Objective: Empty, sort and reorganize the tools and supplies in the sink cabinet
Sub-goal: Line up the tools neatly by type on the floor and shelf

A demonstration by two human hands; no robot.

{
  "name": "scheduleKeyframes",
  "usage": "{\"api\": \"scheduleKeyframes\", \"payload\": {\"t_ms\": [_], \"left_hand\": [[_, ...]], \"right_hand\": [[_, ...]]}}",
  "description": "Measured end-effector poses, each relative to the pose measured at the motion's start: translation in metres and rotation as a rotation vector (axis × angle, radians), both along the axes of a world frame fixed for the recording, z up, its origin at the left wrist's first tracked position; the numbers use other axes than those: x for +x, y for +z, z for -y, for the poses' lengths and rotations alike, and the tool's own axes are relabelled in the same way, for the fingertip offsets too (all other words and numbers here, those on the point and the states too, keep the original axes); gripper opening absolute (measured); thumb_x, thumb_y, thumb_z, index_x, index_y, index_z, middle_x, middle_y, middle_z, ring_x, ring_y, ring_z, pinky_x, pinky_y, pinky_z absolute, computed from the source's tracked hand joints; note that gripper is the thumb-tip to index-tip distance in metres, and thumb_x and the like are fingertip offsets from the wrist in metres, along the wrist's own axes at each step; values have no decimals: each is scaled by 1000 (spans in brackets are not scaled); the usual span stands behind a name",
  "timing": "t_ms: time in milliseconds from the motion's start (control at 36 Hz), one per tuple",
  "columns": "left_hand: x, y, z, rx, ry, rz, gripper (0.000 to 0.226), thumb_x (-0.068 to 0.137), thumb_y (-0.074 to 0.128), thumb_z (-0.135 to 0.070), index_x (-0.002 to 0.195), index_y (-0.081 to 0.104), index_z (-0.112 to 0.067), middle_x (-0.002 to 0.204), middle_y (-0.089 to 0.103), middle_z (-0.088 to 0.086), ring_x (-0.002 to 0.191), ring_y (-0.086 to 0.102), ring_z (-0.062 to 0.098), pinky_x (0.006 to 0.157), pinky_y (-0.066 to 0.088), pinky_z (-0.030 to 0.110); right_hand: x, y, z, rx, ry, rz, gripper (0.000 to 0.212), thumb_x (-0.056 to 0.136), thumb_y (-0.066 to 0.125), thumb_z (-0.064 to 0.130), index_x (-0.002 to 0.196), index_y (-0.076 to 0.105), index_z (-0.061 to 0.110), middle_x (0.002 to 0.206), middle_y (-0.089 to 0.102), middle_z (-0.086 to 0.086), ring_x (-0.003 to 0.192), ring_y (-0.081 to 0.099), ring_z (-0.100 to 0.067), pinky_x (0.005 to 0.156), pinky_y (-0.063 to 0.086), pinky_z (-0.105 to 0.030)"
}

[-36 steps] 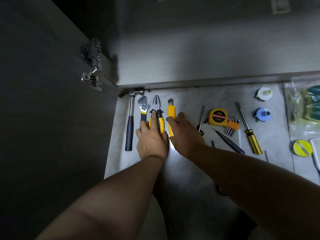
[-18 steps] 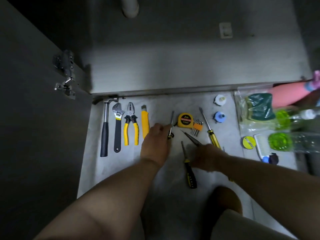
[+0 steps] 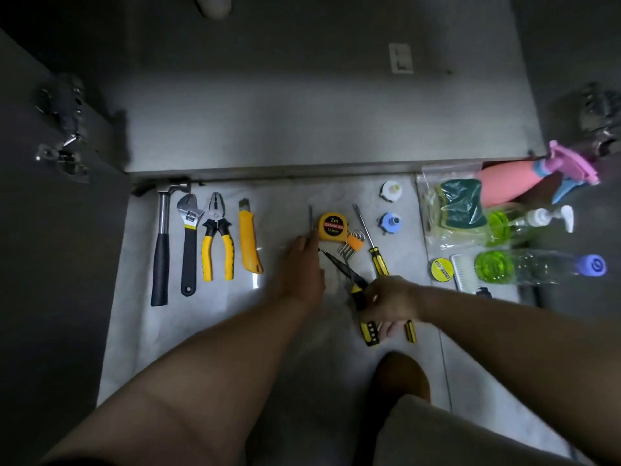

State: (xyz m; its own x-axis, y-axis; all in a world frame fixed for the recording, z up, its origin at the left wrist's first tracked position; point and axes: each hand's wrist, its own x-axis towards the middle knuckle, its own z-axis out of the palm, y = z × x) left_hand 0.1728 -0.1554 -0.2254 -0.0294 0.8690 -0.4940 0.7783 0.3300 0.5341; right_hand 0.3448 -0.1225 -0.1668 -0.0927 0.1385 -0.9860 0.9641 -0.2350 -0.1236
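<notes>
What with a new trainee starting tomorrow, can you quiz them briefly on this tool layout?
1. True or false: the hammer lies leftmost in the tool row.
2. Which tool lies between the wrench and the utility knife? A. pliers B. tape measure C. brush
3. Fill in: the right hand grips a yellow-and-black ____.
Key: 1 true; 2 A; 3 screwdriver.

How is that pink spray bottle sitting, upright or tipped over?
Tipped over: the pink spray bottle lies on its side on the floor, with its trigger head pointing right.
</notes>
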Motion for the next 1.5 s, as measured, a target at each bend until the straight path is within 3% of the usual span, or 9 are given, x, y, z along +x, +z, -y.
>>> {"api": "scheduleKeyframes", "payload": {"t_ms": [139,417,694,806,889,972,1083,1194,1500], "left_hand": [[19,-4,-7,-8,-81,37,78,94,63,-14,160,23,-18,151,36,9,130,47,34,107,41,41],[7,0,9,51,86,98,71,88,62,-4,153,37,-17,147,43,10,135,42,29,111,29,31],[-11,7,6,66,443,170,18,97,57,-11,113,66,-8,113,65,13,103,61,30,87,50,33],[-33,30,0,-134,702,583,22,103,57,-23,93,70,-9,83,71,6,75,68,21,56,55,21],[-45,35,-1,-294,740,787,29,97,67,-34,105,75,-7,96,75,12,85,76,23,62,62,32],[-54,34,2,-307,738,780,26,96,70,-22,110,73,0,108,72,25,99,73,39,81,63,49],[-56,21,-2,-243,608,445,14,94,70,-15,88,71,-2,92,72,21,85,71,32,65,62,37],[-53,19,-5,-215,402,82,10,90,64,-21,92,65,-11,81,61,1,76,58,21,48,34,23],[-45,20,-5,-70,317,-92,40,93,65,-15,129,47,-8,117,65,15,107,64,34,78,54,42]], "right_hand": [[29,32,-31,13,-149,1,34,93,66,16,122,60,-2,101,73,-24,72,76,-24,74,63,-34],[12,19,-35,225,-243,-32,26,89,66,34,99,65,11,77,77,-12,71,77,-21,66,62,-30],[-63,15,-41,431,-177,-154,37,93,60,34,100,69,-1,74,75,-16,77,75,-32,83,60,-48],[-86,20,-36,518,-157,-204,33,91,66,35,100,69,4,90,75,-19,88,73,-35,85,58,-51],[-92,14,-26,574,-138,-245,24,90,65,27,98,70,5,98,72,-17,95,69,-36,85,56,-50],[-88,6,-14,582,-245,-296,21,89,68,21,101,68,4,101,70,-17,97,68,-35,86,55,-51],[-77,-9,-5,636,-257,-170,24,88,64,25,106,61,9,103,66,-12,95,66,-31,78,56,-40],[-69,-29,7,616,-88,-9,36,91,58,29,121,53,11,117,60,-13,109,61,-34,90,54,-45],[-87,-55,17,643,-76,22,29,84,66,21,113,67,20,102,69,-6,94,68,-27,74,57,-34]]}}
